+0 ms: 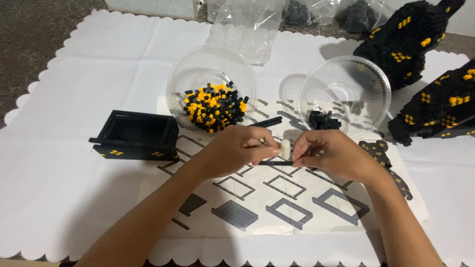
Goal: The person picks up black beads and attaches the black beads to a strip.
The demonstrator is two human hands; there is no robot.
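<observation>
Both hands meet over the middle of the sheet (297,217), fingertips pinched on a thin black strip (275,162) of small bricks. The left hand (237,151) grips its left end and the right hand (329,154) its right end, so both are clamped on the strip. The strip lies level, its long axis running left to right, parallel to the near edge of the counter (59,188). A small white tool (285,149) stands upright between the two hands, just above the strip; which hand holds it I cannot tell.

The sheet under the hands is white paper printed with grey and black drawings of rectangular frames and flat slabs, set in rows. It lies on a white cloth with a scalloped edge that covers the counter.

Just beyond the left hand sits a clear bowl (198,74) holding a heap of black and yellow bricks (215,108). Beyond the right hand a second clear bowl (356,79) holds a small clump of black bricks (322,120). To the left of the sheet stands an open black box frame (134,134) built of bricks, with yellow spots on its near wall.

At the far right corner are two large black builds with yellow marks: one upright (405,42), one lying lower at the right edge (440,111). Along the far edge lie clear plastic bags (247,24), crumpled, some with dark bricks inside.
</observation>
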